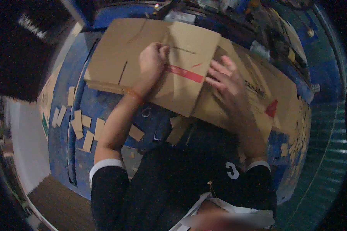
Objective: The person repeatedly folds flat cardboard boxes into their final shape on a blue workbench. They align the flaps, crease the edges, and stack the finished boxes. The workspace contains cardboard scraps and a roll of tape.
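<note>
Under the curled left hand (152, 61), its pinch unclear, and beside the loosely spread right hand (228, 81), flat red-striped brown cardboard (192, 50) seems light, stiff, best held by its edges.

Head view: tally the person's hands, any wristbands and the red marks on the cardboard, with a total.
Hands (left hand, right hand): 2
Orange wristband: 1
Red marks on the cardboard (band, short stroke, patch): 3
Total: 6
</note>
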`<state>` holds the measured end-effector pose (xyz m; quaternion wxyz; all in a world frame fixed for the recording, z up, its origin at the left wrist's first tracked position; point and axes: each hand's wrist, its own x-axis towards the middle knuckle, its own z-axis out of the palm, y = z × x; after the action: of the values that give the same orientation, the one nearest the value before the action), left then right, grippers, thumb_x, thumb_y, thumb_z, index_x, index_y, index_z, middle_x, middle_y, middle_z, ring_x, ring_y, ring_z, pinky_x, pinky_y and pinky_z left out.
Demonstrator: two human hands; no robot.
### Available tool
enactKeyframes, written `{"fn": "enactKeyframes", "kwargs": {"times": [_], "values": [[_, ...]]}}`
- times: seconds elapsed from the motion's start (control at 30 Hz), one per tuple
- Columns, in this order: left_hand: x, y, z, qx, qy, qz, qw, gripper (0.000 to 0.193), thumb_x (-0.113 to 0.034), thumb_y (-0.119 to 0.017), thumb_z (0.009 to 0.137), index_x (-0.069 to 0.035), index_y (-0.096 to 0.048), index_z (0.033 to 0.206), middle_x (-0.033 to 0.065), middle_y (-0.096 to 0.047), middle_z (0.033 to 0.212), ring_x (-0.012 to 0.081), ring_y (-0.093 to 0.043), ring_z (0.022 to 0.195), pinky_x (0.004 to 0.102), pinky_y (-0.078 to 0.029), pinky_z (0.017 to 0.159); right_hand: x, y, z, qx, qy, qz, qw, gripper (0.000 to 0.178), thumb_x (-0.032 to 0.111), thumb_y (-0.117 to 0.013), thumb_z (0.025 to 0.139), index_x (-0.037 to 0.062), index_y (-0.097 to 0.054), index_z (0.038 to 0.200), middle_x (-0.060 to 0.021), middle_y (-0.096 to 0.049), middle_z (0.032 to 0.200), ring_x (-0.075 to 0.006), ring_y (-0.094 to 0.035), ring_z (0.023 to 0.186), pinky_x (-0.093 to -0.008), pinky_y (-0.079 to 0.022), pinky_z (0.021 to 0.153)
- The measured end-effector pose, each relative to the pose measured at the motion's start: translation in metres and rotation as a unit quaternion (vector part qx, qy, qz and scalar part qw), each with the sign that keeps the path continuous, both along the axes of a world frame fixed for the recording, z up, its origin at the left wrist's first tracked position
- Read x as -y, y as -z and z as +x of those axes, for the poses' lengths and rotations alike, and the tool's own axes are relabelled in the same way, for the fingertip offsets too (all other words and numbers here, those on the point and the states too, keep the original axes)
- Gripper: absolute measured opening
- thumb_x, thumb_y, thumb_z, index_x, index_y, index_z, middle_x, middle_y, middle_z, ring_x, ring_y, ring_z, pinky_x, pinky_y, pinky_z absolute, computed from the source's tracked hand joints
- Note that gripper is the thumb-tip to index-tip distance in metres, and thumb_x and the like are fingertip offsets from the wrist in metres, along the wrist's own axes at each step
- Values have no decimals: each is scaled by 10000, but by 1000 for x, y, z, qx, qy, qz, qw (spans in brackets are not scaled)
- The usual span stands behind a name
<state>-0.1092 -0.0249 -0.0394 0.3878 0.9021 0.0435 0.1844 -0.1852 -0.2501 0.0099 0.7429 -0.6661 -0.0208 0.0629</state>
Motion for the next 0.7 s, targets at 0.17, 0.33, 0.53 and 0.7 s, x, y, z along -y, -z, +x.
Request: {"fn": "enactKeyframes", "kwargs": {"times": [0.17,0.33,0.53,0.7], "values": [[-7,4,1,5,1,55,998,259,-276,-622,839,-26,-659,897,179,-656,850,345,-629,826,417,-486,738,44,-9,-77,254,-7,-656,711,721,192,-625,795,52,-273,1409,-207,-289,1444,-329,-391,1265,-492,-331,989],[-3,-2,5,-38,-18,106,994,270,-287,-624,843,-30,-656,920,176,-659,856,339,-631,825,421,-485,740,47,45,-111,277,-18,-760,588,560,251,-537,848,130,-366,1367,-165,-345,1425,-339,-367,1294,-561,-277,1021],[-4,-1,5,-11,4,117,993,272,-307,-625,841,-50,-652,924,171,-653,864,344,-623,847,431,-476,767,49,69,-110,336,74,-772,535,427,183,-463,875,178,-446,1302,-120,-411,1387,-318,-408,1256,-515,-322,1008],[-2,-1,4,-16,10,135,991,300,-317,-623,842,-82,-629,1028,177,-619,984,351,-580,963,422,-466,811,44,61,-114,329,76,-774,536,477,194,-518,845,153,-436,1313,-125,-393,1397,-320,-394,1268,-517,-316,1016]]}}
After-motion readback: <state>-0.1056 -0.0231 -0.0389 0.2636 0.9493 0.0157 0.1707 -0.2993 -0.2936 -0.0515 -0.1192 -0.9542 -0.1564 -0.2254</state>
